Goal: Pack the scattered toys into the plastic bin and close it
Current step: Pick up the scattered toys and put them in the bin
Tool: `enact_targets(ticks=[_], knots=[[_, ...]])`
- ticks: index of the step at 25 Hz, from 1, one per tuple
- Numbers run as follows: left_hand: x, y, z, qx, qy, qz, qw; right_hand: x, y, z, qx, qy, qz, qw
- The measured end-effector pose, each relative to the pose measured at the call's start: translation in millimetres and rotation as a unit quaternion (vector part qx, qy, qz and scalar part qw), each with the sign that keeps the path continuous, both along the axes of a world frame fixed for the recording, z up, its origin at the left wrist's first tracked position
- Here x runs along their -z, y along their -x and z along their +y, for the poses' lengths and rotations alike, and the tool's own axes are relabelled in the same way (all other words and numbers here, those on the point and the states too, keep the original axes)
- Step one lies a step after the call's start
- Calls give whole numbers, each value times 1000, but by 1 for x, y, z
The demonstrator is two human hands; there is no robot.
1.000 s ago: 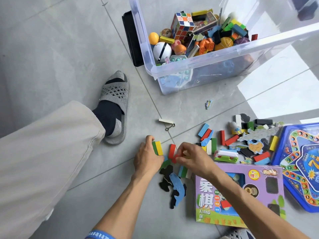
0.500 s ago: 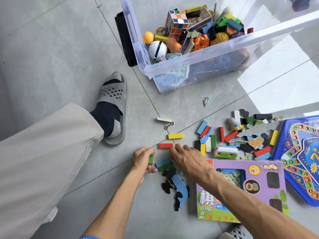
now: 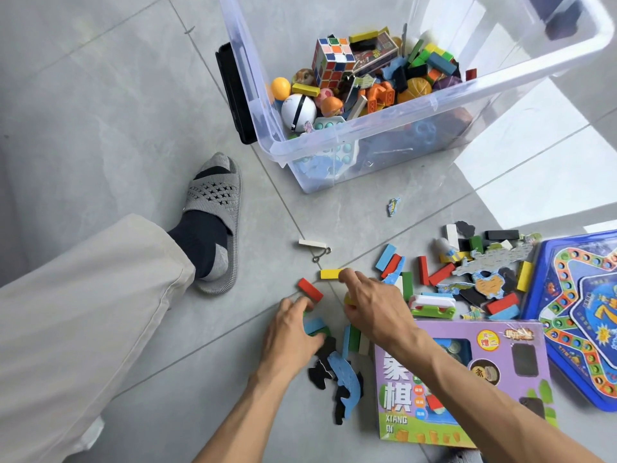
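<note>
Both hands work low on the floor (image 3: 100, 111) among scattered blocks: the left hand (image 3: 289, 332) lies with fingers curled over a blue block (image 3: 314, 325), while the right hand (image 3: 374, 309) reaches a fingertip to a yellow block (image 3: 330, 274), a red block (image 3: 310, 289) lying between. The plastic bin (image 3: 334, 142) stands open beyond them, toys heaped inside.

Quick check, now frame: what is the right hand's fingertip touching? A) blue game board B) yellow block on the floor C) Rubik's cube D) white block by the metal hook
B: the right hand reaches forward and its fingertip meets the end of the yellow block lying on the floor; the cube sits in the bin, and the white block and game board lie apart from the hand.
</note>
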State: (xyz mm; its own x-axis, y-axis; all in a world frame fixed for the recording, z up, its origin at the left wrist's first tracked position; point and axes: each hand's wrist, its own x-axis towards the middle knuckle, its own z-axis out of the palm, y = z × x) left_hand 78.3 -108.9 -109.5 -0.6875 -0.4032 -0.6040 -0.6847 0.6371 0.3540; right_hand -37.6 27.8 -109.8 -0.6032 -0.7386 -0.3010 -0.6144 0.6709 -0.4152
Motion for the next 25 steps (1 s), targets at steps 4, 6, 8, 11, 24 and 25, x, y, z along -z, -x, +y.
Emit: enact_targets(ticks=[4,6,8,11,24,25], knots=[[0,0,-3,-9,49,31,998,2,20,-19,-1,-7,13,1000],[-3,-7,-7,-19,56,19,998,11,19,-29,-27,-43,13,999],[-6,-13,-9,6,52,-3,999,13,20,-32,-31,-59,8,998],[-4,-13,-12,37,72,7,997,-1,18,-19,26,-57,-18,998],[-2,34,-7,-50,60,93,993,13,-78,17,-70,-157,27,985],[1,37,-5,-34,57,84,994,13,-78,17,-69,-152,28,985]])
